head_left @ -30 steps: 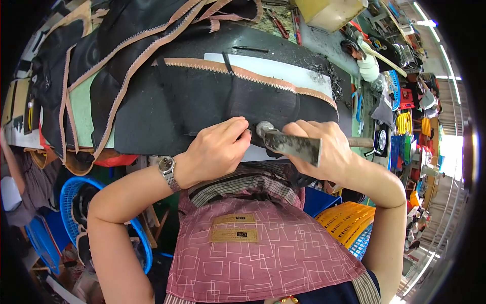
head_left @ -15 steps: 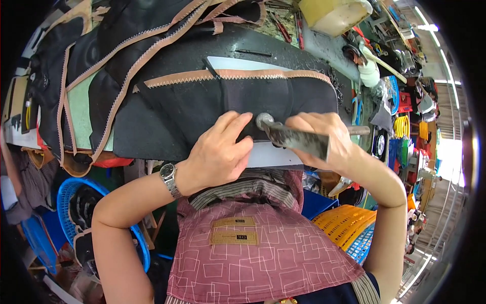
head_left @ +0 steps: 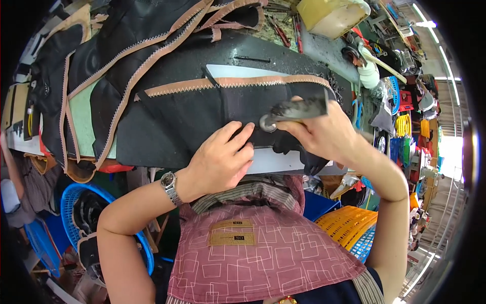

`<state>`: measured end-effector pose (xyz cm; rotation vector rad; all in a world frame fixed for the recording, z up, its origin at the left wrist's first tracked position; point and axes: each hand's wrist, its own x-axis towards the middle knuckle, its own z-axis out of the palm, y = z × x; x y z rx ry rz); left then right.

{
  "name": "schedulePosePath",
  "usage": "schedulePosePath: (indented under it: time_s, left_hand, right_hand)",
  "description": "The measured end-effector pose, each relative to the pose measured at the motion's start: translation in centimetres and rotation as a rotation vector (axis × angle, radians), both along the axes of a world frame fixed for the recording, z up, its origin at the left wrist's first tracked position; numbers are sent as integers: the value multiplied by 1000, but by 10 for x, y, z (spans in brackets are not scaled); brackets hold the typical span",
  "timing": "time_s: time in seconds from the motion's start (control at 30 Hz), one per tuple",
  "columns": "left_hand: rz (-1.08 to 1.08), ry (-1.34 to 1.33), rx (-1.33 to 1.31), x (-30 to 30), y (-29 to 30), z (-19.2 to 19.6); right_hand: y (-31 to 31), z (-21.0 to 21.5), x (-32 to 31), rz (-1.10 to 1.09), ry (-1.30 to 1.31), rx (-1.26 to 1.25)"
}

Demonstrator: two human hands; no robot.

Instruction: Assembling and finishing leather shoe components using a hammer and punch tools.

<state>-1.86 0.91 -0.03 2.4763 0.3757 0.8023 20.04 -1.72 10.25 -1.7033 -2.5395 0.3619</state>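
Black leather piece (head_left: 248, 107) with one tan zigzag-edged strip (head_left: 177, 89) along its far side lies across the dark work surface (head_left: 288, 58), in front of the worker. White sheeting (head_left: 276, 159) shows beyond it and below it, whether one sheet or two cannot be told. One hammer (head_left: 304, 108) is gripped firmly in the right hand (head_left: 331, 136), its round face at the leather; half a second ago its other end tipped lower, and the swing upward suggests a new angle on the near edge. The left hand (head_left: 221, 158), fingers bent and parted, rests by that edge; whether it pinches leather cannot be told. Around them: one wristwatch (head_left: 168, 181), one round blue basket (head_left: 81, 187), one yellow-orange basket (head_left: 349, 218), and edged black pieces (head_left: 126, 30) too overlapped to count.
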Motion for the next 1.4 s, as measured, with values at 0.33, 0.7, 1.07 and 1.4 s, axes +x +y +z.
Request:
schedulePosePath:
  time_s: [0.33,0.7,1.07,1.4]
  left_hand:
    - [-181,297,508,7,8,14]
    - [-75,30,422,-2,-2,4]
    - [-132,591,770,34,5,41]
    - [-263,343,-994,39,92,125]
  right_hand:
    - [-15,-8,8,-167,132,38]
    - [-30,-15,-6,-63,311,151]
    - [-103,-14,120,-977,-136,429]
    - [-201,-128,219,-945,-544,514]
